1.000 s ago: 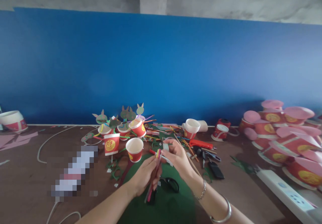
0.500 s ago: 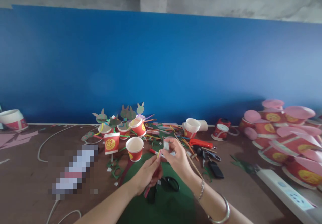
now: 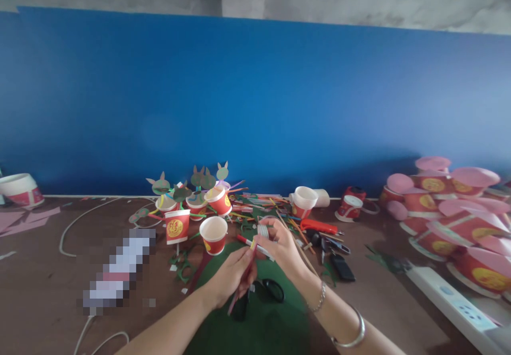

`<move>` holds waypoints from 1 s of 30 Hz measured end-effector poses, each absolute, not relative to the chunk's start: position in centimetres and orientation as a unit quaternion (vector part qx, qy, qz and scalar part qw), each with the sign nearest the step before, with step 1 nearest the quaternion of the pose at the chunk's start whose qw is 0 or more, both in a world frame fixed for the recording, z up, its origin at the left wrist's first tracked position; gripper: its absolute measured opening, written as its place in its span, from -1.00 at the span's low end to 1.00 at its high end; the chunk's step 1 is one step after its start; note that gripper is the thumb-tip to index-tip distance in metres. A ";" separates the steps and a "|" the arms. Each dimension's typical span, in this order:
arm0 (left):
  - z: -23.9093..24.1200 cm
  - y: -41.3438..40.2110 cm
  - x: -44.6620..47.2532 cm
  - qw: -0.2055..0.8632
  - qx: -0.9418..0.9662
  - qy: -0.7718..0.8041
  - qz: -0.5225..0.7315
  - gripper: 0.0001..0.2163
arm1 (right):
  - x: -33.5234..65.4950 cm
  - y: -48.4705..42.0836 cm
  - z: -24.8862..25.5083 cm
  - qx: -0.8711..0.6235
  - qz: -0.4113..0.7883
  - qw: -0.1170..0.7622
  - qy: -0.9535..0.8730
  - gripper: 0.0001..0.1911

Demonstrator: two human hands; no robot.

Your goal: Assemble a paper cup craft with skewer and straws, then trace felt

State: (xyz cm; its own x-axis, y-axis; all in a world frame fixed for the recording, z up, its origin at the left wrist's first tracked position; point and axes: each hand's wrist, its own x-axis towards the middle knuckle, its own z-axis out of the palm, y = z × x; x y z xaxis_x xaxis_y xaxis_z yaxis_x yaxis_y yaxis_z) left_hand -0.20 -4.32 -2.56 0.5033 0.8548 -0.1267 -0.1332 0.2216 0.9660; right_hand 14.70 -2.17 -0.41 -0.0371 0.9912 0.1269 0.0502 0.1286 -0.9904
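Observation:
My left hand [image 3: 235, 271] is closed around a thin pink strip [image 3: 233, 304], perhaps paper or a straw; its lower end hangs out below the fingers and a yellow end shows at the fingertips. My right hand [image 3: 282, 244] is closed on a small whitish roll [image 3: 262, 231] that looks like tape, its thumb meeting the strip's upper end. Under the hands lies a dark green sheet [image 3: 279, 323] with black-handled scissors [image 3: 274, 291], their blades mostly hidden. A red and white pen [image 3: 244, 239] lies just behind my fingers.
Red paper cups [image 3: 214, 236] with green animal cutouts stand behind to the left. Pink-topped cups [image 3: 443, 227] are piled at the right, near a white power strip [image 3: 451, 302]. An orange-red tool [image 3: 318, 226] and keys [image 3: 325, 248] lie right of my hands; a blue panel [image 3: 255, 105] rises behind.
Both hands stay nearly in place, with small finger shifts at the strip's upper end. More of the pink strip shows below my left hand, and more of the pen is visible.

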 end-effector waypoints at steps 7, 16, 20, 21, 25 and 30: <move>-3.3 -4.0 0.1 0.693 0.508 0.344 0.379 -0.55 | 14.6 -2.2 -0.4 -0.462 0.458 0.522 -0.552 -0.64; -3.3 -3.9 0.1 0.694 0.494 0.347 0.392 -0.58 | 14.5 -2.5 0.2 -0.447 0.488 0.522 -0.538 -0.61; -3.2 -3.9 0.0 0.707 0.490 0.332 0.386 -0.56 | 14.4 -2.6 0.3 -0.435 0.494 0.527 -0.538 -0.64; -3.2 -3.9 0.0 0.710 0.488 0.330 0.386 -0.55 | 14.4 -2.6 0.3 -0.437 0.487 0.527 -0.542 -0.65; -3.4 -3.8 0.0 0.722 0.475 0.326 0.384 -0.53 | 14.4 -2.9 -0.2 -0.454 0.409 0.533 -0.585 -0.70; -3.5 -3.8 0.0 0.731 0.463 0.309 0.394 -0.61 | 14.6 -2.9 -1.2 -0.467 0.265 0.523 -0.662 -0.76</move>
State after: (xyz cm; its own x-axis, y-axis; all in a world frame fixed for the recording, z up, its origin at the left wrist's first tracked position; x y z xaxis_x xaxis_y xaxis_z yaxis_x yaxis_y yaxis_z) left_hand -0.04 -3.82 -3.48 0.4990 0.8622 -0.0871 -0.2897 0.2607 0.9209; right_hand 14.64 -2.90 -1.17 -0.0168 0.8952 0.4454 0.3410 0.4239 -0.8391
